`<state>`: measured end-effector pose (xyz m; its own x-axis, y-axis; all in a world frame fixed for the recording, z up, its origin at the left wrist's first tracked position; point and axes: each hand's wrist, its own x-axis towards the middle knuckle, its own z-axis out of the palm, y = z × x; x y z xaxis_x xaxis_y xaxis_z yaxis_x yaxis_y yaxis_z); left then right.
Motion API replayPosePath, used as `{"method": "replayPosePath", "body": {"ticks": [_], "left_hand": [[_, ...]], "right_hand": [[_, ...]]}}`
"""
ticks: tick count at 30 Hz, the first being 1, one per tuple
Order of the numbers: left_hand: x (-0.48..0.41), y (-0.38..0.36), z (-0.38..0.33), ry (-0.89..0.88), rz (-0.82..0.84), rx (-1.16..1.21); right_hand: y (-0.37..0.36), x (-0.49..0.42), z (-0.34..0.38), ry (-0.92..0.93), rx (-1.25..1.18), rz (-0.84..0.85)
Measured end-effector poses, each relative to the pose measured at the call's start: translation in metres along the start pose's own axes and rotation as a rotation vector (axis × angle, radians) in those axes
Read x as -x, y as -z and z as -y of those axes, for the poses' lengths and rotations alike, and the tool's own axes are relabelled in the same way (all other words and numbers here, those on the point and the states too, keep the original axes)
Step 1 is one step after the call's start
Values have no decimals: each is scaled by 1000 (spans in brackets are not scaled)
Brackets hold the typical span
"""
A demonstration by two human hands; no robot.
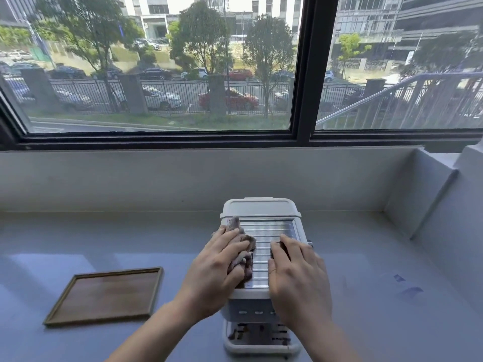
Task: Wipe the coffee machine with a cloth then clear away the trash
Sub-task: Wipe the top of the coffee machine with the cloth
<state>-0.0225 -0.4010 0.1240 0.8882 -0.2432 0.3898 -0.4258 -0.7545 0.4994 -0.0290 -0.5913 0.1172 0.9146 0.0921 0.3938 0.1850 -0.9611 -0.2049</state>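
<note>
Crumpled cloth [244, 254] atop white coffee machine [261, 207]

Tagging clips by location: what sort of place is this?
Probably an office pantry or break corner: a coffee machine on a plain grey counter beneath a large window facing a street and office blocks.

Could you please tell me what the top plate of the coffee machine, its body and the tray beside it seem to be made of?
Top plate: looks like brushed metal, ribbed and reflecting the window light.
Coffee machine body: apparently matte white plastic, with moulded rounded corners.
Tray: seemingly wood, brown with faint grain and a raised lighter rim; a laminate cannot be ruled out.
</note>
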Motion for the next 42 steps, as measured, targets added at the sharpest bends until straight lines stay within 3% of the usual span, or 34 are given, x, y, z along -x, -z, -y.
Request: {"method": "replayPosePath", "body": {"ticks": [3,8,12,18,23,35,39,42], "left_hand": [[23,2,-7,-64,-65,72],[40,-11,-8,-335,-227,-117],[14,-5,-16,-143,-187,-64],[-45,-23,-21,3,103,-327],[-103,-39,-15,116,112,-350],[-168,-83,-68,-213,352,-324],[-140,-67,-36,-223,249,-102],[-140,-57,-12,-151,196,-159]], "right_hand": [[1,0,0,-5,-3,-25],[0,1,-1,3,-32,-65],[-1,1,-1,5,-50,-81],[2,2,0,-4,-100,-126],[3,4,0,-47,-211,-169],[-6,3,-6,-14,-308,-371],[-7,5,-7,13,-312,-385],[-7,3,-6,-1,-281,-357]]}}
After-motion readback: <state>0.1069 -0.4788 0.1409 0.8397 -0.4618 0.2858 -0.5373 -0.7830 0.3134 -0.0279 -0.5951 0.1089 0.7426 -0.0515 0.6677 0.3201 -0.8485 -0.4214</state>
